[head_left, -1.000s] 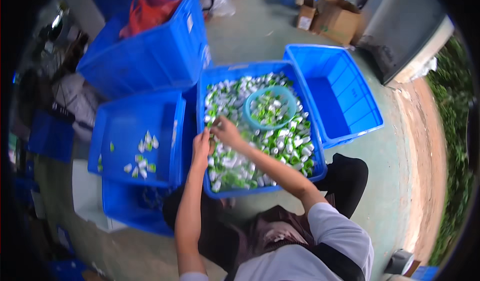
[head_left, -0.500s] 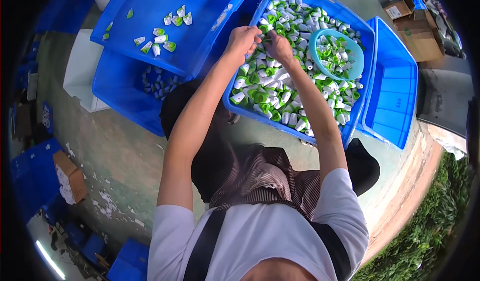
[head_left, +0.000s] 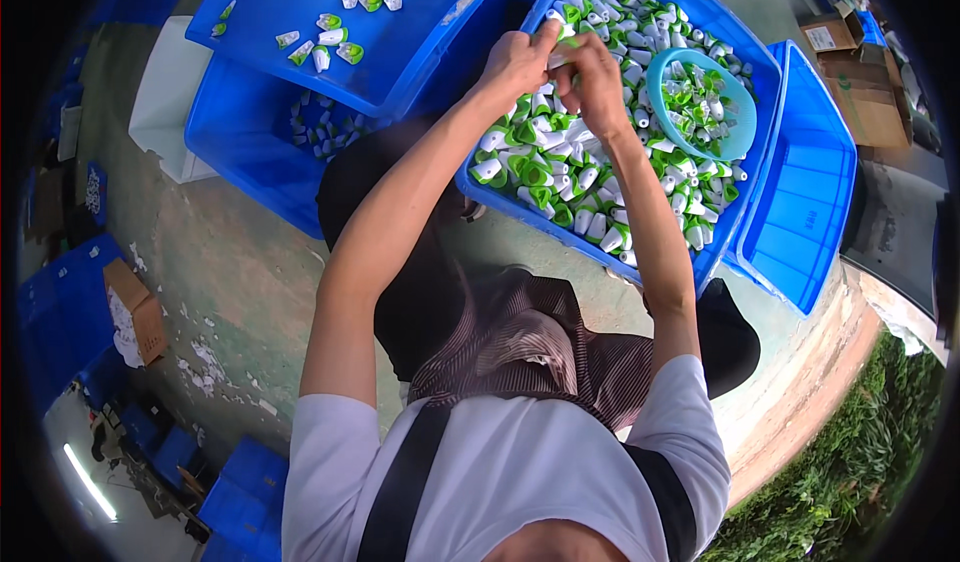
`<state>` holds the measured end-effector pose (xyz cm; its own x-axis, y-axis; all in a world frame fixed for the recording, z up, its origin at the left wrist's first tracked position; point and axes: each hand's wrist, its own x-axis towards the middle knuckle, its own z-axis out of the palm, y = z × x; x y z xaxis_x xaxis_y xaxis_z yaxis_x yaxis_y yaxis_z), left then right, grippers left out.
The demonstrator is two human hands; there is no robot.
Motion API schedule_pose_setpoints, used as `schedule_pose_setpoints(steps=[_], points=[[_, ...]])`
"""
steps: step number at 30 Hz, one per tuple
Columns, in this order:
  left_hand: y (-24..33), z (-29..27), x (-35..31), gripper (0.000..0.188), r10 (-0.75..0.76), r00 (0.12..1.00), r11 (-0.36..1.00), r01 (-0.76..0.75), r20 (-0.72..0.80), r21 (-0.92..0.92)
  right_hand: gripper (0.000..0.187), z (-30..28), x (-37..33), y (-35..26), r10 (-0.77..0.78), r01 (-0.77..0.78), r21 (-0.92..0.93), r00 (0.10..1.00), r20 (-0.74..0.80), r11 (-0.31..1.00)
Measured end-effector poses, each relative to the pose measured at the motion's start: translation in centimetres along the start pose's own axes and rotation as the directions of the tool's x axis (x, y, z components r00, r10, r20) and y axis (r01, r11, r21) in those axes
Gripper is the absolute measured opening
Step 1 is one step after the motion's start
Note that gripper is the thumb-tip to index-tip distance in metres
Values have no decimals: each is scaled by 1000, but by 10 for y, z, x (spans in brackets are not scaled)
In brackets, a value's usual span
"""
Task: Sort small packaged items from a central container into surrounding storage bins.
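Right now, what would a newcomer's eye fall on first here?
Likely the heap of white-and-green pieces in the blue bin, upper centre, with the left hand and right hand over its left side. A turquoise bowl sits on its right; scattered pieces lie on a blue tray, upper left.

Small green-and-white plastic piece (head_left: pixel 568 44) held between left hand (head_left: pixel 518 65) and right hand (head_left: pixel 597 84)

Much of it is covered, so its exact tilt cannot be told; it is over the left side of a blue bin (head_left: pixel 500 200). Inside, similar loose pieces (head_left: pixel 535 169), tapered white with bright green parts, lie heaped at mixed angles.
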<state>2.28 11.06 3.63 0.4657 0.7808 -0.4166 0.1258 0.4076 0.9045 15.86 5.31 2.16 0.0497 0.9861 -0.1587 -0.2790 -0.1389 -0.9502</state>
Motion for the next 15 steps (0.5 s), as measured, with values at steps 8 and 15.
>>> schedule_pose_setpoints(steps=[8, 15], points=[[-7, -12, 10, 39, -140, 984, 942, 97, -113, -320, 33, -49, 72, 37, -80, -3, -306, 963, -259, 952], [-17, -10, 18, 35, -75, 990, 981, 52, -122, -185, 28, -49, 80, 56, -321, -9, -995, 946, -42, 103]])
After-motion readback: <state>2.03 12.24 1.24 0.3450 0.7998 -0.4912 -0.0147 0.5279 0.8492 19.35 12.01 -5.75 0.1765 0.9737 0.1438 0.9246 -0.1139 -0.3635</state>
